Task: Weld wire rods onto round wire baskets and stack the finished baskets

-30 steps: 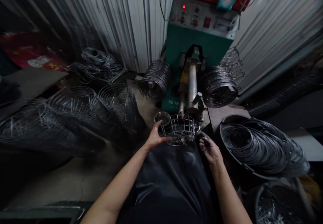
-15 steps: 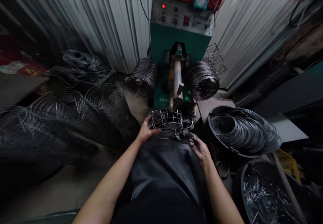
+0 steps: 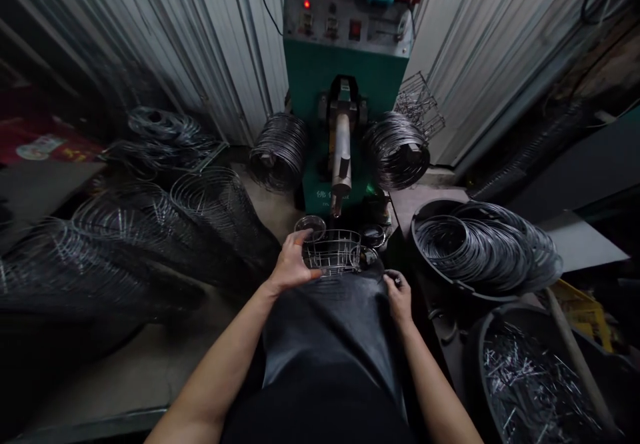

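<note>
A round wire basket [image 3: 336, 252] is gripped at its left side by my left hand [image 3: 294, 261], thumb at the near side and fingers on the far rim. It sits just below the tip of the welding machine's arm [image 3: 342, 157], apart from it. My right hand [image 3: 399, 292] is to the right of the basket, fingers curled into a pinch. Whatever lies between those fingertips is too small and dark to name. Small round dishes stand around the basket: one dish [image 3: 310, 225] behind it at left and another dish [image 3: 373, 235] at right.
The green machine [image 3: 350, 64] stands ahead, with wire-ring bundles [image 3: 279, 152] on both sides. At right are a tub of wire rings [image 3: 480, 247] and a bucket of short wire pieces [image 3: 535, 384]. Tall wire mesh rolls [image 3: 215, 211] stand at left.
The basket has come down and away from the machine's arm tip, still in my left hand. My right hand has moved slightly lower and right, its fingers curled in more.
</note>
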`<state>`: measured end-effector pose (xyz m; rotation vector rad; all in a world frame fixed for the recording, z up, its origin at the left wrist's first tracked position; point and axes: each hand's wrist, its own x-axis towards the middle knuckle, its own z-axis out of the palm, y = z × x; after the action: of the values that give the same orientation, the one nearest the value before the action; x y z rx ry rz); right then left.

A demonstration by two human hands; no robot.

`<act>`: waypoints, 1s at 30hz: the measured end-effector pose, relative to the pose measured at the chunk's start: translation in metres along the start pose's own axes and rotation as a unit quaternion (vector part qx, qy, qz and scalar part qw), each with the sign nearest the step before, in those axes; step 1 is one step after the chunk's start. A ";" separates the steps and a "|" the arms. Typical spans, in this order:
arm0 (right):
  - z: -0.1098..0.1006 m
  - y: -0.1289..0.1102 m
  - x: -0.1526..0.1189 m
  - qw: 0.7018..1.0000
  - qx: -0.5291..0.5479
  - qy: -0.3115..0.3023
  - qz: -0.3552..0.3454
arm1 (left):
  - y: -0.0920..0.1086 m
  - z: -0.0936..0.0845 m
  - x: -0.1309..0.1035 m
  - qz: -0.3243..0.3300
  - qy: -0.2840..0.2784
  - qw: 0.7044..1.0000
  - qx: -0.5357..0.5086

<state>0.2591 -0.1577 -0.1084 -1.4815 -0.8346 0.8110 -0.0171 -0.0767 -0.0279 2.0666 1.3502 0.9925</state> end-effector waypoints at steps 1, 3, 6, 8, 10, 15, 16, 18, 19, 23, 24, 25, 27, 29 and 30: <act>-0.003 0.006 -0.004 0.996 -0.074 -0.024 -0.039 | 0.008 -0.003 0.003 0.014 0.002 0.999 0.041; -0.006 0.009 -0.008 0.974 -0.182 -0.095 -0.099 | 0.021 -0.008 0.009 0.030 0.004 0.994 0.102; -0.003 -0.018 -0.009 0.930 -0.260 -0.183 -0.186 | 0.034 -0.009 0.015 0.046 0.005 0.987 0.151; 0.006 -0.053 -0.006 0.896 -0.299 -0.227 -0.239 | 0.038 -0.006 0.017 0.056 0.003 0.984 0.171; 0.020 -0.090 -0.002 0.852 -0.369 -0.270 -0.256 | 0.043 -0.001 0.017 0.063 -0.004 0.980 0.189; 0.061 -0.140 0.002 0.736 -0.554 -0.296 -0.254 | 0.053 0.007 0.015 0.072 -0.034 0.972 0.223; 0.068 -0.139 0.001 0.733 -0.562 -0.285 -0.257 | 0.055 0.007 0.014 0.072 -0.040 0.971 0.225; 0.079 -0.129 -0.002 0.756 -0.546 -0.249 -0.262 | 0.057 0.006 0.013 0.064 -0.047 0.972 0.222; 0.082 -0.122 -0.004 0.776 -0.526 -0.228 -0.263 | 0.058 0.006 0.013 0.057 -0.048 0.973 0.217; 0.082 -0.099 -0.006 0.861 -0.380 -0.213 -0.260 | 0.054 0.003 0.013 0.027 -0.063 0.980 0.185; 0.081 -0.097 -0.004 0.872 -0.341 -0.232 -0.264 | 0.052 0.002 0.014 0.020 -0.069 0.982 0.176; 0.079 -0.097 -0.003 0.875 -0.310 -0.256 -0.271 | 0.050 0.002 0.015 0.014 -0.074 0.983 0.168; 0.074 -0.101 0.002 0.862 -0.281 -0.309 -0.285 | 0.046 0.001 0.017 0.003 -0.078 0.985 0.154; 0.071 -0.108 0.006 0.840 -0.287 -0.355 -0.293 | 0.041 0.000 0.020 -0.001 -0.079 0.987 0.139; 0.071 -0.111 0.007 0.829 -0.296 -0.371 -0.295 | 0.039 0.000 0.022 -0.003 -0.078 0.988 0.133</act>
<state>0.1966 -0.1102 -0.0021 -1.2582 -2.1727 0.6614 0.0107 -0.0719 0.0065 2.2788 1.4692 0.6602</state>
